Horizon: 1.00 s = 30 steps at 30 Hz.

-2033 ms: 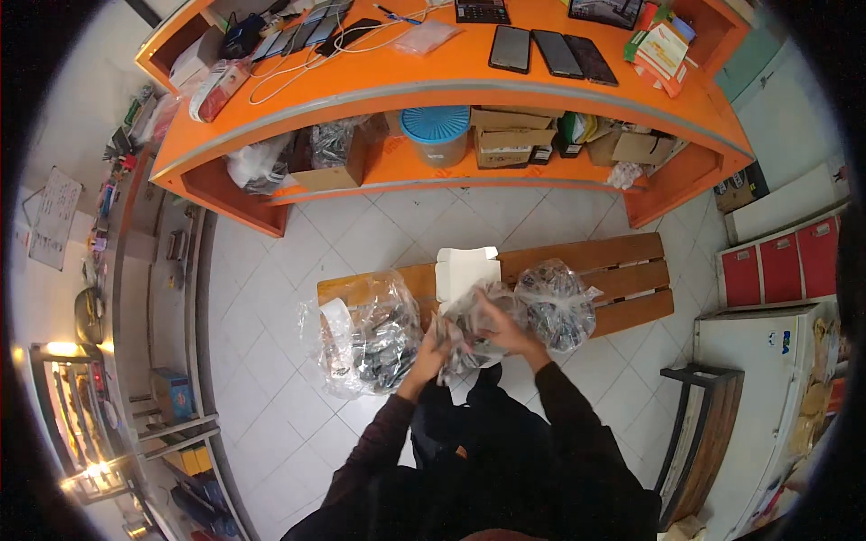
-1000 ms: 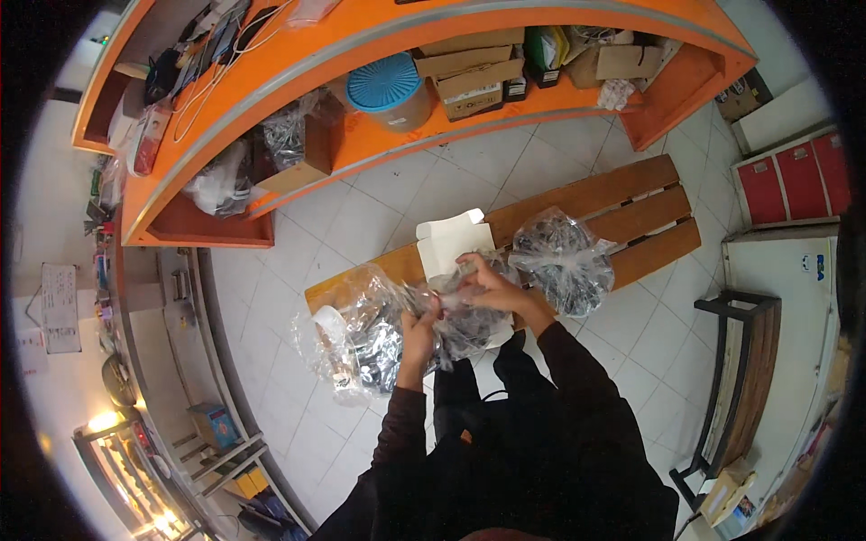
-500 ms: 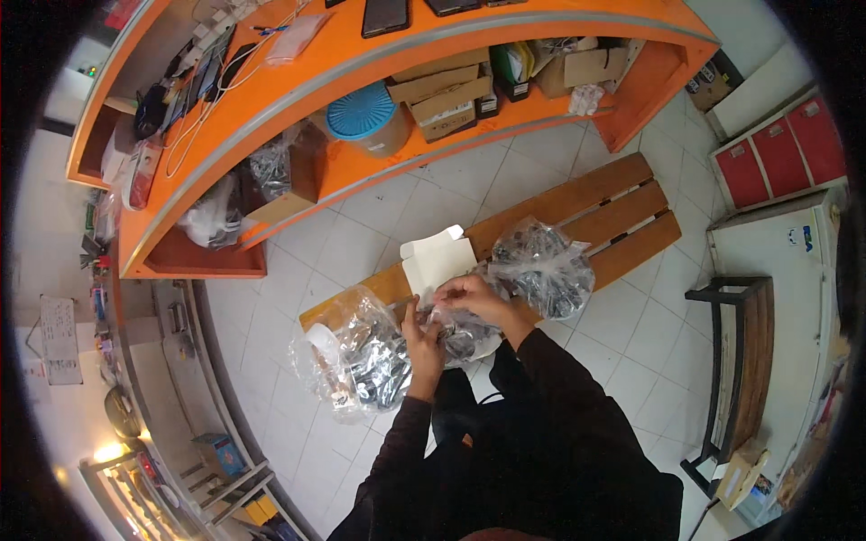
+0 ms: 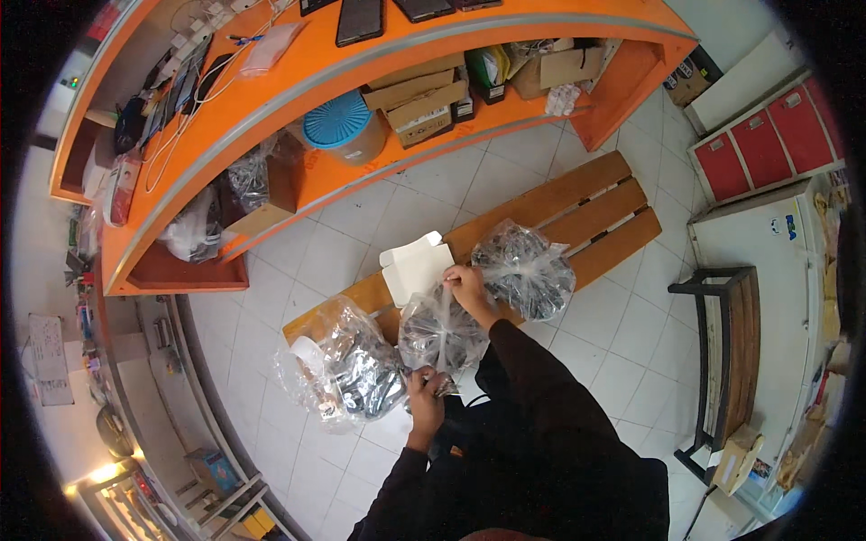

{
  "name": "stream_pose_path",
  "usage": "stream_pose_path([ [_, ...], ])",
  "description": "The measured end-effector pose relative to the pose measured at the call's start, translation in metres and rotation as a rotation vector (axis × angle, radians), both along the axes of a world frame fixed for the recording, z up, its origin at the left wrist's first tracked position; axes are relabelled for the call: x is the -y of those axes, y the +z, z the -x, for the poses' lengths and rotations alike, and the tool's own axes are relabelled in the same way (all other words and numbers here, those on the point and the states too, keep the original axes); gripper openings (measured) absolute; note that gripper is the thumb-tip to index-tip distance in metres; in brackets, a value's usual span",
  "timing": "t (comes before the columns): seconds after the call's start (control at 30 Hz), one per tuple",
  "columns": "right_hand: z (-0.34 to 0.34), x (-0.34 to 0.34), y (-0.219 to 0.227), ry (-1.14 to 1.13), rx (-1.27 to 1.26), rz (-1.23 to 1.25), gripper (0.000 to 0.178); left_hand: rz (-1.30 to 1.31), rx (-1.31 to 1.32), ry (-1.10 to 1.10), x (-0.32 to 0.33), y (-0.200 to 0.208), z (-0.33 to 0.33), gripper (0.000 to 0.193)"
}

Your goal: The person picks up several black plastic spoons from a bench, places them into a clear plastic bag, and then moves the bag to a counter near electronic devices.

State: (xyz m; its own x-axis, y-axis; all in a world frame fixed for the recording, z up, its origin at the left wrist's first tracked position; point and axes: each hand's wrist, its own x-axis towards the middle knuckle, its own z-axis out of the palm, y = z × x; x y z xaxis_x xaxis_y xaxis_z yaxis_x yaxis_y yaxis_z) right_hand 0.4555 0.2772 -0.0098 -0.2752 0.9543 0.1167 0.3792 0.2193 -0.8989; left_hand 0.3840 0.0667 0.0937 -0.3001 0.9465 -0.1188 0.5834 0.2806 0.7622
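The left hand (image 4: 425, 406) and right hand (image 4: 468, 288) pinch the middle bag (image 4: 431, 335), seemingly half knotted, between a tied-looking bag (image 4: 532, 281) rightward and an open-looking bag (image 4: 361, 365) leftward.

1. Well left of the bench (image 4: 591, 206), I see a white board (image 4: 51, 359) with lines of writing, too small for me to read.
2. Beyond the bench, a cardboard box (image 4: 424, 126) carries dark print.
3. Right of the bench, my white fridge (image 4: 753, 236) bears small stickers (image 4: 791, 227) with blue, letter-like shapes.
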Motion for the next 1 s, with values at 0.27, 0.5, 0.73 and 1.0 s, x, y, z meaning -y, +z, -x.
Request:
stream_pose_path([
  [0.27,-0.080,-0.014,0.186,-0.065,-0.416,-0.029,0.016,-0.214,0.619,0.376,-0.009,0.055,0.043,0.030],
  [0.5,-0.149,0.001,0.235,-0.584,-0.415,-0.147,0.013,-0.117,0.467,0.383,0.002,0.052,0.061,0.016],
  [0.73,-0.165,-0.032,0.115,-0.565,-0.181,-0.176,0.009,0.113,0.182,0.255,0.024,0.073,0.056,0.022],
  [1.0,-0.291,-0.117,-0.034,-0.536,-1.042,0.319,0.008,0.006,0.158,0.676,0.085,0.060,0.070,0.021],
])
